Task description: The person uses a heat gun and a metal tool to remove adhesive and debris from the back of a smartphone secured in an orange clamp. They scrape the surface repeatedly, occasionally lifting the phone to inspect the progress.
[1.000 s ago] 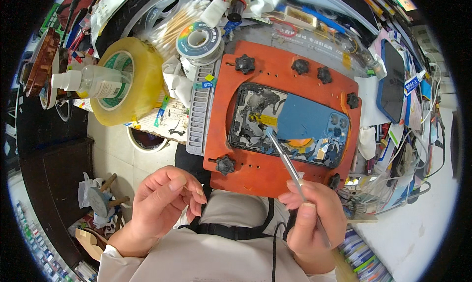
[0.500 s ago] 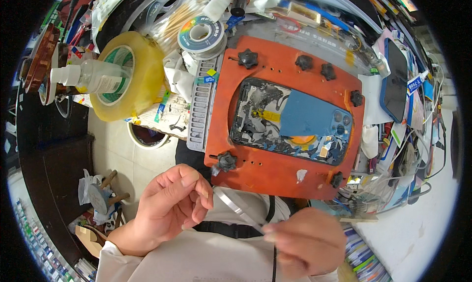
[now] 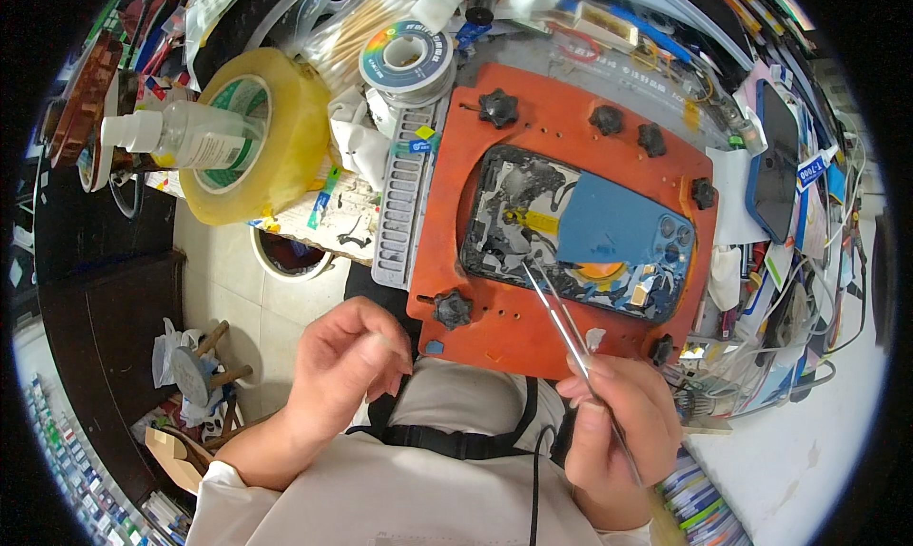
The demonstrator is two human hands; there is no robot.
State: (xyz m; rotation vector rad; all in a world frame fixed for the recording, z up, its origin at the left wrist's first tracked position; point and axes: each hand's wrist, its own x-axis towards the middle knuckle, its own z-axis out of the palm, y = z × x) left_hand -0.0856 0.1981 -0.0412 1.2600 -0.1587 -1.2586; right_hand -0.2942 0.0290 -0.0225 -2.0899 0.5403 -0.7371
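Observation:
My right hand [image 3: 618, 422] grips metal tweezers [image 3: 569, 335], their two tips slightly apart over the near edge of a smartphone [image 3: 495, 251]. The phone lies back side up in a red-orange clamping fixture [image 3: 514, 341]. A blue piece of back cover [image 3: 604, 224] remains on its right part, around the camera lenses; the left part is stripped to black and silver patches with a yellow strip. My left hand [image 3: 352, 356] hovers left of the fixture's near corner, fingers curled and thumb against them; anything inside is hidden. A small blue chip [image 3: 434, 347] sits on that corner.
Black knobs [image 3: 452, 308] stand up from the fixture. At left are a large roll of yellow tape [image 3: 300, 118] and a clear pump bottle [image 3: 195, 137]. A solder wire spool [image 3: 409, 61] and cotton swabs stand behind. Another phone [image 3: 775, 156] lies at right among cables.
My right hand has raised the tweezers from beside my left hand and turned their tips to the phone. My left hand stays curled. The whole view has shifted slightly.

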